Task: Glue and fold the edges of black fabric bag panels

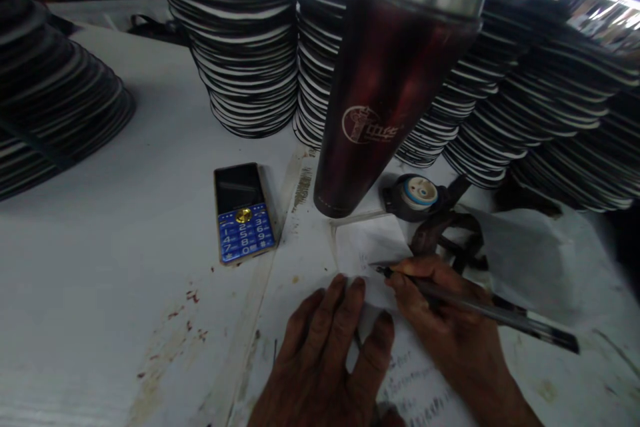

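Observation:
My right hand is closed around a pen, its tip touching a sheet of white paper. A few faint marks show near the tip, and lines of handwriting run across the lower part of the sheet. My left hand lies flat on the paper's left side, fingers stretched out, holding nothing. Beyond the paper stands a dark red thermos with a metal top. Beside its base on the right is a dark round lid. To the left lies a keypad phone with blue keys.
Tall stacks of dark, pale-edged flat pieces line the back of the white table. Another stack stands at the left. Right of the paper are a dark strap and a translucent plastic sheet.

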